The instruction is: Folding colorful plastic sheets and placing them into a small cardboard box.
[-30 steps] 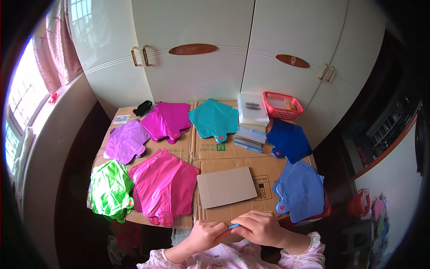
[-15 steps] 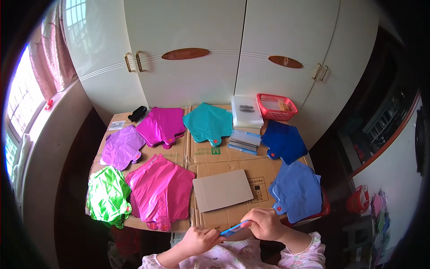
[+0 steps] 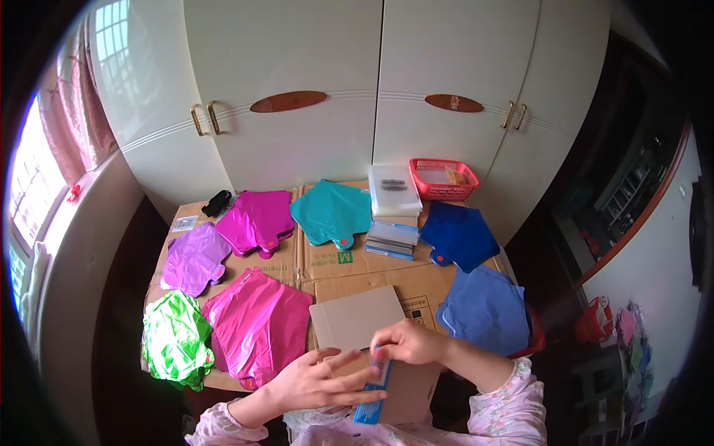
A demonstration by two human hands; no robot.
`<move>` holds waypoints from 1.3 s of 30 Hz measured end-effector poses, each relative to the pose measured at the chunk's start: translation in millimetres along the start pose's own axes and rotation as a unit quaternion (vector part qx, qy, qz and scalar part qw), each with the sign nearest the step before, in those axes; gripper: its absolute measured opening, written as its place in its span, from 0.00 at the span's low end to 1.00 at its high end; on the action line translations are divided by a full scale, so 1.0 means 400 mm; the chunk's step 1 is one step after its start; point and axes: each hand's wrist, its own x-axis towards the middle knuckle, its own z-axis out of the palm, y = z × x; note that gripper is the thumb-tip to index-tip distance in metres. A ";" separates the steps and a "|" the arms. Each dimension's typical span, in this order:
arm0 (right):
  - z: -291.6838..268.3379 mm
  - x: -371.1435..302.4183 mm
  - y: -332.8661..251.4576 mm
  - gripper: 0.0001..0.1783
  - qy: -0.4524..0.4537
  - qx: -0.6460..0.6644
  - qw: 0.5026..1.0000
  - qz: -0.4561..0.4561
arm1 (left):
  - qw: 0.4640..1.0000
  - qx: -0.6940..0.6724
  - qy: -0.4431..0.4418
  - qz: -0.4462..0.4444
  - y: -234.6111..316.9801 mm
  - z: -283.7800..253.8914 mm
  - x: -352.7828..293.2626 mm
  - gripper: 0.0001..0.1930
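Nearest, the right hand (image 3: 409,343) pinches the upper end of a slim blue packet (image 3: 370,411) between closed fingers; the left hand (image 3: 320,383) has its fingers loosely spread across it. Both partly cover a flat grey-brown card (image 3: 353,316) on the cardboard-covered tabletop (image 3: 416,276). Pink (image 3: 260,323), green (image 3: 175,334) and pale-blue foil pieces (image 3: 483,312) flank it; beyond lie a packet stack (image 3: 392,240), clear sleeves (image 3: 394,197) and a red basket (image 3: 444,186). Half a second ago both hands gripped the packet slantwise; now it points more steeply downward.
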 end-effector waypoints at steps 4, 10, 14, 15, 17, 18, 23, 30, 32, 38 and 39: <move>0.014 0.062 0.005 0.06 -0.064 0.126 0.990 -0.003 | 0.996 0.061 -0.006 0.065 -0.016 -0.015 0.016 0.13; -0.207 0.125 0.219 0.13 0.395 -0.472 0.788 -0.006 | 0.997 0.067 0.011 -0.019 -0.034 -0.019 -0.022 0.09; -0.260 0.156 0.321 0.11 0.379 -0.589 0.712 0.053 | 0.996 0.041 0.000 -0.080 -0.027 -0.016 -0.062 0.10; -0.260 0.163 0.339 0.09 0.382 -0.587 0.714 0.018 | 0.995 0.037 0.000 -0.090 -0.025 -0.022 -0.070 0.10; -0.258 0.177 0.369 0.07 0.386 -0.584 0.714 0.012 | 0.994 0.032 0.003 -0.107 -0.023 -0.024 -0.089 0.10; -0.256 0.184 0.374 0.07 0.389 -0.582 0.715 0.008 | 0.993 0.034 0.004 -0.116 -0.019 -0.023 -0.102 0.10; -0.262 0.230 0.390 0.06 0.405 -0.578 0.708 0.001 | 0.987 0.028 0.019 -0.155 -0.009 -0.003 -0.138 0.11; -0.247 0.257 0.378 0.05 0.422 -0.596 0.683 0.007 | 0.984 0.008 0.010 -0.176 -0.010 0.003 -0.143 0.12; -0.242 0.263 0.373 0.04 0.420 -0.604 0.677 0.033 | 0.984 0.005 0.007 -0.176 -0.010 0.004 -0.142 0.12; -0.231 0.284 0.365 0.03 0.421 -0.624 0.657 0.047 | 0.983 0.004 0.011 -0.184 -0.008 0.018 -0.150 0.12; -0.231 0.283 0.364 0.03 0.422 -0.625 0.655 0.045 | 0.982 0.004 0.014 -0.186 -0.009 0.019 -0.150 0.13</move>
